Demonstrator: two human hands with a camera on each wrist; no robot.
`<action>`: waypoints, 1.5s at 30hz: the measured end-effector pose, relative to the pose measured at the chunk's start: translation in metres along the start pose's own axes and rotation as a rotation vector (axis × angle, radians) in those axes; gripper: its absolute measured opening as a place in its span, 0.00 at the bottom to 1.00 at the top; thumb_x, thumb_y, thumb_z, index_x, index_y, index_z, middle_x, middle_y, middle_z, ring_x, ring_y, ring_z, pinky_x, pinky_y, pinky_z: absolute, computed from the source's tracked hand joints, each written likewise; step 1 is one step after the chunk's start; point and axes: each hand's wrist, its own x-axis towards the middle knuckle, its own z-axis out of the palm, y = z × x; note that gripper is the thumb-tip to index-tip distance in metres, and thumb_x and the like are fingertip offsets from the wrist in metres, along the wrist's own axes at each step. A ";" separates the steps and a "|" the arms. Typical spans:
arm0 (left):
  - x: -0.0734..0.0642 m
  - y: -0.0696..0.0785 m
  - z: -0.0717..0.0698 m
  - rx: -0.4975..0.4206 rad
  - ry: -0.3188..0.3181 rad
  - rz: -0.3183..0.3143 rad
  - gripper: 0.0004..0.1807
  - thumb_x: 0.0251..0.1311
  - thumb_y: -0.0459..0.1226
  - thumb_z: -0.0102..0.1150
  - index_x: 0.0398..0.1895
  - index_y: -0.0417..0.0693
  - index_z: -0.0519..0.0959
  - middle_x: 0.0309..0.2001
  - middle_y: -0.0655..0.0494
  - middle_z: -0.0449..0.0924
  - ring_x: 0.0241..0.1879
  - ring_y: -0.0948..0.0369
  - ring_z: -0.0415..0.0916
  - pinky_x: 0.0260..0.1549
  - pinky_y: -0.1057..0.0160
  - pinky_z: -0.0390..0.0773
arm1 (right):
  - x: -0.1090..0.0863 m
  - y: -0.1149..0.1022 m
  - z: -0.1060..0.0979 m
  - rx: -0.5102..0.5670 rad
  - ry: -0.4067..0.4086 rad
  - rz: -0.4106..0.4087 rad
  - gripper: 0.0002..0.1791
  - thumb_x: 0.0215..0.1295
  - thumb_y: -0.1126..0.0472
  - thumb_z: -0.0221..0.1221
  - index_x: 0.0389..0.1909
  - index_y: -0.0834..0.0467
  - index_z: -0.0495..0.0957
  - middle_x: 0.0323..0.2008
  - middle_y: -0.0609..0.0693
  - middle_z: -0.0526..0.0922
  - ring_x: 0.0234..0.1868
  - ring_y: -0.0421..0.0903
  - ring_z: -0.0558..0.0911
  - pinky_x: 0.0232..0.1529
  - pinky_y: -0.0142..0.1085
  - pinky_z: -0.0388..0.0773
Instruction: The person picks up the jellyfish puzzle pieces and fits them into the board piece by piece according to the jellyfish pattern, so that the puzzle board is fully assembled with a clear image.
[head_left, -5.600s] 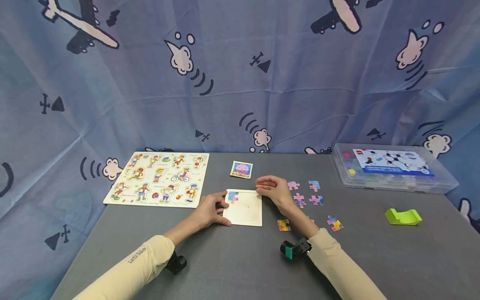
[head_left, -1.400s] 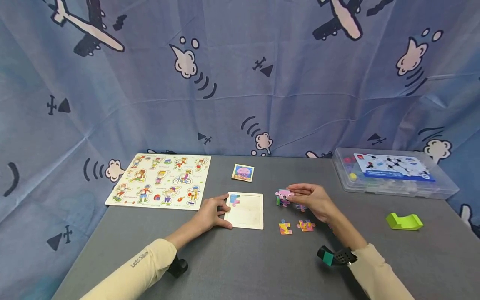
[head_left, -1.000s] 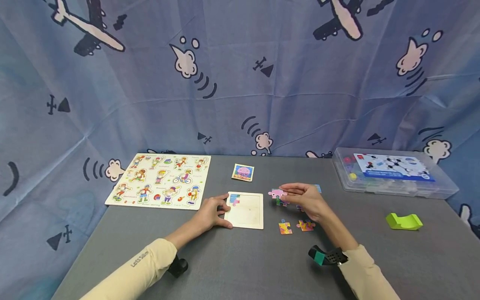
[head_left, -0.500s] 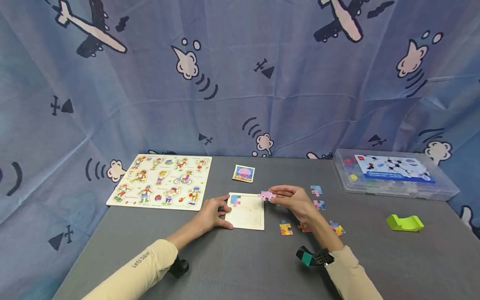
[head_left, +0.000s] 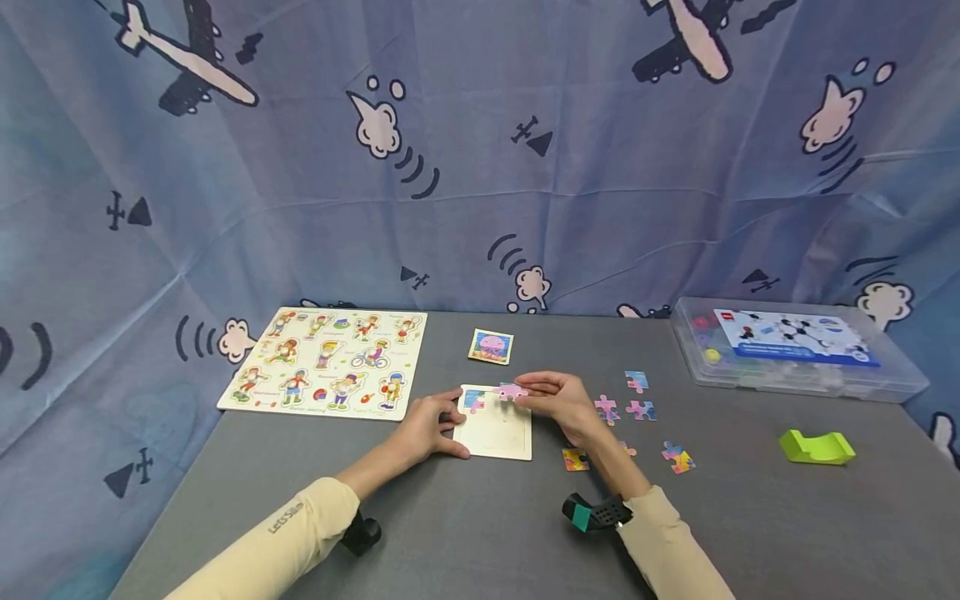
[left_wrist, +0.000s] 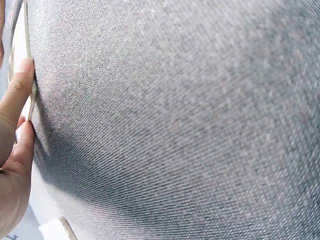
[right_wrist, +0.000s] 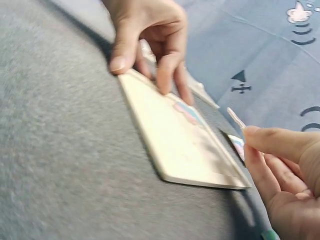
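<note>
A square wooden puzzle tray (head_left: pixel 495 437) lies mid-table, with one blue-and-pink jigsaw piece (head_left: pixel 473 400) in its far left corner. My left hand (head_left: pixel 423 427) grips the tray's left side, thumb at the near corner and fingers along the edge. Between thumb and fingers, my right hand (head_left: pixel 561 404) pinches a pink jigsaw piece (head_left: pixel 512 391) above the tray's far edge. The right wrist view shows that held piece (right_wrist: pixel 235 117) edge-on, raised clear of the tray. Loose jigsaw pieces (head_left: pixel 607 408) lie right of the tray; one is partly hidden by my right wrist.
A small jellyfish picture card (head_left: pixel 491 346) lies behind the tray. At the left is a large board with cartoon figures (head_left: pixel 309 385). A clear plastic case (head_left: pixel 750 377) stands at the back right, and a lime-green block (head_left: pixel 817 450) sits in front of it.
My right hand has picked up the pink piece from the group at the right and carried it left over the tray. My left hand has stayed at the tray's edge.
</note>
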 end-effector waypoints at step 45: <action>0.001 0.000 0.000 0.011 -0.011 -0.022 0.19 0.31 0.27 0.79 0.27 0.31 0.78 0.63 0.31 0.66 0.56 0.44 0.73 0.46 0.66 0.80 | 0.007 -0.002 0.041 -0.716 0.140 -0.170 0.11 0.47 0.73 0.70 0.34 0.67 0.85 0.32 0.57 0.86 0.32 0.48 0.85 0.33 0.38 0.85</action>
